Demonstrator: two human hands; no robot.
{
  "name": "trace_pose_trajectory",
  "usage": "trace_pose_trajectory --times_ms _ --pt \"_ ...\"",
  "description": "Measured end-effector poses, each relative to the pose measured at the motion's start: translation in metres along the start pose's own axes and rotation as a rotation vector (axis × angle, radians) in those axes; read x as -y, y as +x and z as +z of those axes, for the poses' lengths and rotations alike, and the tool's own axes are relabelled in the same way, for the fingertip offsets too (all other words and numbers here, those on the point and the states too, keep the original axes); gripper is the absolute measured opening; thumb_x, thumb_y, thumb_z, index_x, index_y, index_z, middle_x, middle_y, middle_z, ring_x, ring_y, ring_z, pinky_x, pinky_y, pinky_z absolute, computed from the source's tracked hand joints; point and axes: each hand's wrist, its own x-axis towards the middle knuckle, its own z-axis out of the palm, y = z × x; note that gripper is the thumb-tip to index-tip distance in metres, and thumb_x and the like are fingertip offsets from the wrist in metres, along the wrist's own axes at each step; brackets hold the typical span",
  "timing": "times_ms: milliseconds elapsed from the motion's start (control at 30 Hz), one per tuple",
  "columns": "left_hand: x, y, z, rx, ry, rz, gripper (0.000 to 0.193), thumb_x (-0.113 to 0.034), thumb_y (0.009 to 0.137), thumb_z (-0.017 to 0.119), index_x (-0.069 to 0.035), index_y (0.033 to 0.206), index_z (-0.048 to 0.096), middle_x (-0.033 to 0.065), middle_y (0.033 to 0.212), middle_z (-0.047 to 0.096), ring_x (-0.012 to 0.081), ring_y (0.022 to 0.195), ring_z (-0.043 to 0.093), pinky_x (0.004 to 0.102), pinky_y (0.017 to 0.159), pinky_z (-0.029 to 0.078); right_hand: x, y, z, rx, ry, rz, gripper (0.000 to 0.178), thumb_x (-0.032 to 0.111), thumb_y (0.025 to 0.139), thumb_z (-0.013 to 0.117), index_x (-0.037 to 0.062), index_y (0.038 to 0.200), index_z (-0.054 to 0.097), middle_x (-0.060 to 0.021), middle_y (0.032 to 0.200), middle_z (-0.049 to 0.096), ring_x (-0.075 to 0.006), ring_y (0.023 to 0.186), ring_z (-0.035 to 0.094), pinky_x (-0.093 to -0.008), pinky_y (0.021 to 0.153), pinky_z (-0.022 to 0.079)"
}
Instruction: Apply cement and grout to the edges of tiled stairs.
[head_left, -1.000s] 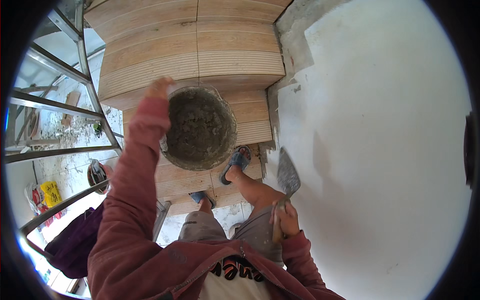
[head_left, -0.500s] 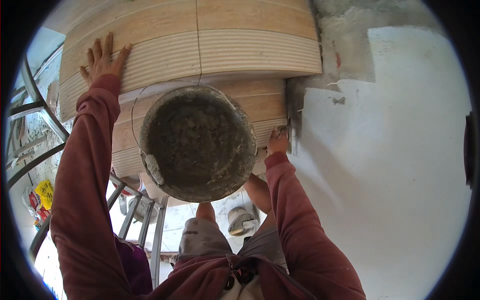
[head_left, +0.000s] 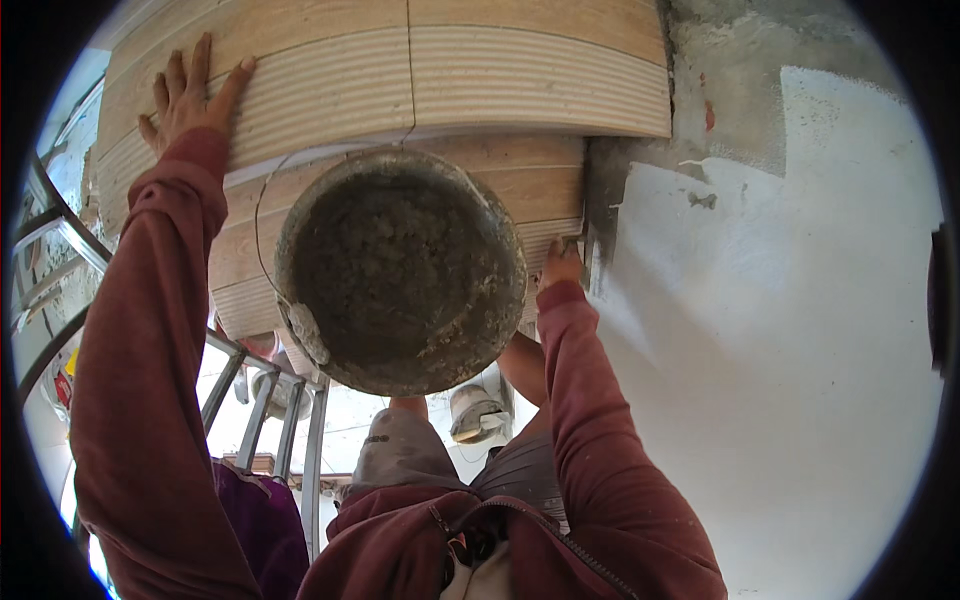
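My left hand (head_left: 186,105) lies flat on the upper stair step (head_left: 330,75), fingers spread over its wood-look tile and ribbed edge. A round, mortar-crusted bucket (head_left: 515,290) stands before me in the middle, with wet grey mortar (head_left: 395,260) inside. Its wire handle (head_left: 258,215) hangs over the left side, with a caked grip (head_left: 306,333). To the right of the bucket, my right hand (head_left: 562,268) is closed beside the lower step (head_left: 545,155), close to the wall. A thin greyish edge shows at its fingers; what it holds is hard to make out.
The white-painted wall (head_left: 740,330), with bare grey cement at its top, runs along the right. A metal railing (head_left: 262,420) curves along the left. Below, between my legs, sits a smaller mortar-stained bucket (head_left: 474,414). Purple cloth (head_left: 262,510) hangs by my left side.
The view has shifted slightly, so the steps and wall sit a little differently. My left hand stays flat on the tile. My right hand remains near the wall, turned slightly.
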Motion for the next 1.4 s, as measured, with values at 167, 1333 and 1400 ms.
trace_pose_trajectory --times_ms 167,1333,1400 --pt "0.021 -0.002 0.008 -0.025 0.08 -0.005 0.071 -0.07 0.069 0.037 -0.035 0.13 0.027 0.0045 0.139 0.02 0.0247 0.128 0.014 0.0559 0.097 0.008 0.055 -0.029 -0.002 0.151 0.255 0.363 0.039 0.028 0.084 0.048 -0.0036 0.107 0.043 -0.0162 0.063 0.054 -0.0207 0.04 0.048 -0.0337 0.034 0.037" --pt "0.023 0.0 0.009 -0.024 0.064 0.01 0.075 -0.073 0.066 0.037 -0.036 0.13 0.026 0.0029 0.139 0.019 0.0236 0.129 0.014 0.0562 0.098 0.007 0.092 -0.048 -0.069 0.157 0.241 0.343 0.026 0.03 0.086 0.042 0.005 0.087 0.049 -0.0038 0.054 0.043 -0.0132 0.034 0.038 -0.0271 0.031 0.032" --pt "0.025 0.001 0.019 -0.062 0.063 0.017 0.075 -0.073 0.066 0.038 -0.036 0.13 0.026 0.0023 0.139 0.019 0.0233 0.129 0.014 0.0559 0.098 0.008 0.087 -0.034 -0.065 0.217 0.211 0.397 0.025 0.027 0.087 0.043 0.0033 0.09 0.05 -0.0037 0.057 0.046 -0.0121 0.036 0.038 -0.0264 0.033 0.032"
